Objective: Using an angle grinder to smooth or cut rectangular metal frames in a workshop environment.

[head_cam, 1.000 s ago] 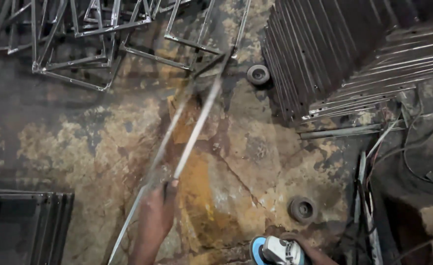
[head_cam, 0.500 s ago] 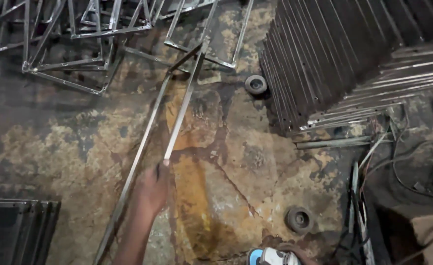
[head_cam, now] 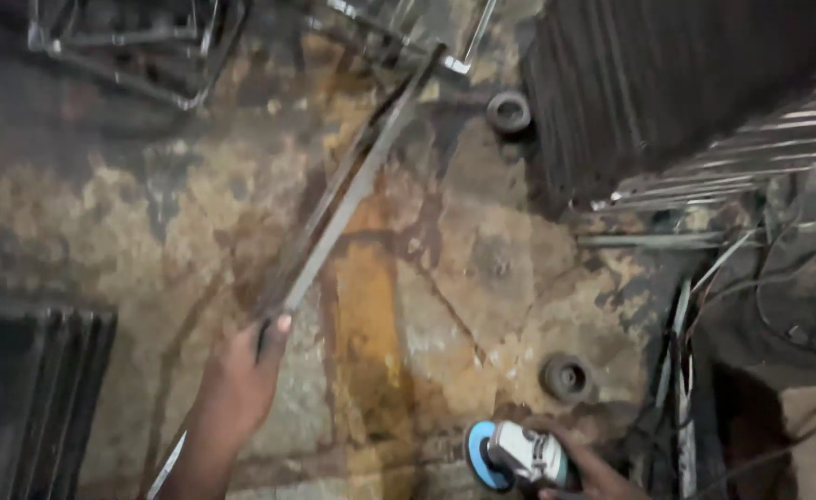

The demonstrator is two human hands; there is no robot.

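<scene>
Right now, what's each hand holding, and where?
Left hand: long metal bars, gripped at their near end. Right hand: angle grinder, held by its body.

The left hand reaches forward from the lower left, forearm angled up, its grip closed with the thumb on top. The right hand, low at the bottom edge, is curled closed, knuckles up.

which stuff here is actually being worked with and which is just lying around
In hand:
left hand grips the long metal frame piece
right hand holds the angle grinder

Lying about:
two worn discs
stacked metal frames
welded frames
cables
</scene>
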